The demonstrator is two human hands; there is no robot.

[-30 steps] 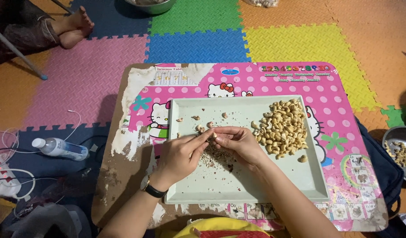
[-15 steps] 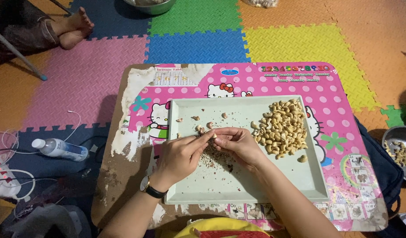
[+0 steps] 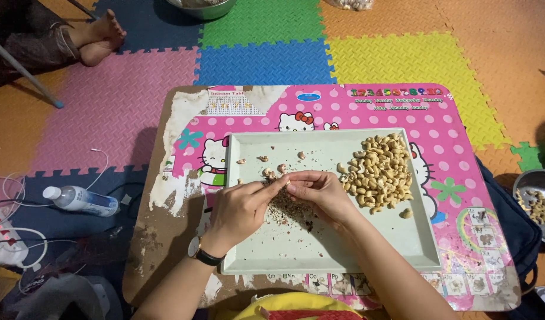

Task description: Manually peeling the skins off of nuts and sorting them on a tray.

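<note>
A worn pink lap table [image 3: 456, 195] sits on the coloured foam floor mat [image 3: 106, 112], carrying a pale green tray [image 3: 355, 249]. On the tray's right side, a heap of peeled cashews [image 3: 379, 172]; at its centre, dark skin crumbs [image 3: 287, 210]. Above those crumbs the left hand [image 3: 240, 210] and right hand [image 3: 320, 192] meet, fingertips pinching one small cashew [image 3: 288, 181] between them.
</note>
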